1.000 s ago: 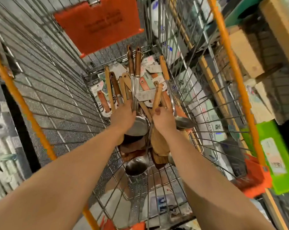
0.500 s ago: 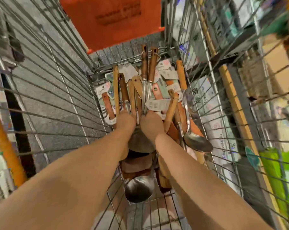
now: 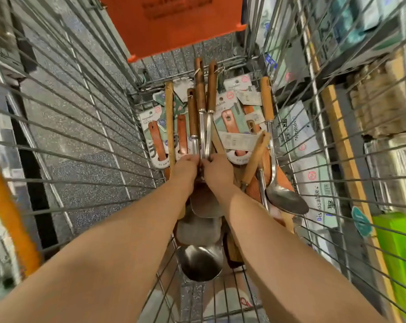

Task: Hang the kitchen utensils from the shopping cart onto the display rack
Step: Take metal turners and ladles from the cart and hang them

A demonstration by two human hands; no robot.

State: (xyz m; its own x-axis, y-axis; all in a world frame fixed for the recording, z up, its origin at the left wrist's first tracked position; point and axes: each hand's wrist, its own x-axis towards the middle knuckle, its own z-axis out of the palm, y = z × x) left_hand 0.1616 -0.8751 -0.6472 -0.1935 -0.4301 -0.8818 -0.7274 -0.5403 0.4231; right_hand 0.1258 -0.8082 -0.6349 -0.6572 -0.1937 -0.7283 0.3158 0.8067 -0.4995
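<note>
Two utensils (image 3: pixel 202 127) held, left hand (image 3: pixel 185 170), right hand (image 3: pixel 218 171) fingers (image 3: pixel 207 160)

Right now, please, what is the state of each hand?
Left hand: fingers curled on the steel utensil shafts.
Right hand: pinches the same shafts.

Slender forearms (image 3: pixel 127 241) — bare along their whole visible length; left hand (image 3: pixel 185 169) and right hand (image 3: pixel 218 171) likewise bare.
</note>
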